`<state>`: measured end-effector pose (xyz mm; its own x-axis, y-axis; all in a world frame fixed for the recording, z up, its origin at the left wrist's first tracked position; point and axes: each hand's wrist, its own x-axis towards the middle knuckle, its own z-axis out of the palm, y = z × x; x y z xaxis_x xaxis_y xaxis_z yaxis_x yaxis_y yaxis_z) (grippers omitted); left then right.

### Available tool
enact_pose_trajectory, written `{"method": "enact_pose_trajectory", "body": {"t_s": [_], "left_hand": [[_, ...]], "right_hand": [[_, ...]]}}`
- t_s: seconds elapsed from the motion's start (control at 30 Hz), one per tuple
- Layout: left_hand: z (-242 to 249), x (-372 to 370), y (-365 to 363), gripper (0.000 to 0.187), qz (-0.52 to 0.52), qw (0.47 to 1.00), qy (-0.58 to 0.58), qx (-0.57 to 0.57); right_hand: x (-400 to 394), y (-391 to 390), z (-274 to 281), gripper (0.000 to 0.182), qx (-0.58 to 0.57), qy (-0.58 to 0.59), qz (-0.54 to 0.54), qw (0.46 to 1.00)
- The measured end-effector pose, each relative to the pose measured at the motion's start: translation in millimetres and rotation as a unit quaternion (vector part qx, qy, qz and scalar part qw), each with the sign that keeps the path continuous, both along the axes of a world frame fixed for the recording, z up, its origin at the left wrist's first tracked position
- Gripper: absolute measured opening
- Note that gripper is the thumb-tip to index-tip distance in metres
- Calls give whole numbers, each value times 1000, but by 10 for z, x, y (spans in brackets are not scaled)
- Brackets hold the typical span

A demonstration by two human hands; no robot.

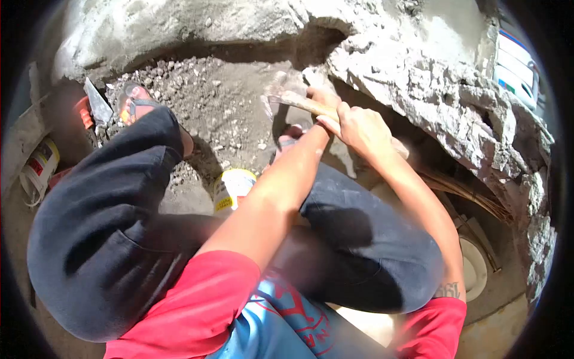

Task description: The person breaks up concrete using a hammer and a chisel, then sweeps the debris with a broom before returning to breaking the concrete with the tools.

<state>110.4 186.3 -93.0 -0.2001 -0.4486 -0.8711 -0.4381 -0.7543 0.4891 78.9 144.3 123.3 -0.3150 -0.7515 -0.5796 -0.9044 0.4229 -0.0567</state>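
My right hand [362, 128] is wrapped around the wooden handle of a hammer [308, 105]. The hammer's narrow head points left over the rubble and is blurred. Just beyond the handle, my left hand [323, 97] is closed beside the edge of the broken wall [430, 90]. The handle and my right hand partly cover it, so whatever its fingers grip is hidden. My left forearm passes under the right hand. Between my legs stands a white and yellow plastic bucket [233, 186], partly behind my arm.
Loose rubble [209, 99] covers the ground around my sandalled feet. A pointed trowel [97, 102] and something orange [84, 112] lie at left, near another bucket [39, 170] on its side. Dry sticks [469, 194] and a round pale object [473, 269] sit under the jagged overhang at right.
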Motion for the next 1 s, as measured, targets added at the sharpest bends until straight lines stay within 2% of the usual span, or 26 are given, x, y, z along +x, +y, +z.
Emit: {"method": "enact_pose_trajectory", "body": {"t_s": [0.13, 0.33, 0.47, 0.63, 0.7, 0.8, 0.87, 0.93, 1.0], "left_hand": [[10, 17, -43, 37, 3, 1000, 4, 8], [-58, 113, 13, 38, 10, 1000, 0, 15], [-31, 76, 6, 39, 20, 1000, 1, 21], [-35, 65, -55, 40, 29, 999, 3, 29], [-43, 60, -20, 40, 31, 999, 6, 36], [14, 107, -16, 41, 33, 999, 4, 37], [-21, 112, 0, 41, 38, 998, 5, 43], [-21, 100, -15, 42, 42, 998, 4, 51], [-3, 67, -64, 42, 52, 997, 7, 57]], "right_hand": [[0, 151, -130, 57, -34, 13, -67, 997], [155, 91, 74, 55, -29, -15, 19, 999], [70, 49, -177, 60, -2, 2, -40, 999], [179, 21, 66, 59, -9, -26, -5, 1000], [42, 31, -138, 57, -14, 26, -73, 997], [110, -100, -7, 58, -80, -10, -62, 995], [189, -82, 91, 59, -61, -14, -60, 996], [183, -51, 82, 59, -106, -52, -25, 993], [49, -37, -74, 61, -12, 3, -72, 997]]}}
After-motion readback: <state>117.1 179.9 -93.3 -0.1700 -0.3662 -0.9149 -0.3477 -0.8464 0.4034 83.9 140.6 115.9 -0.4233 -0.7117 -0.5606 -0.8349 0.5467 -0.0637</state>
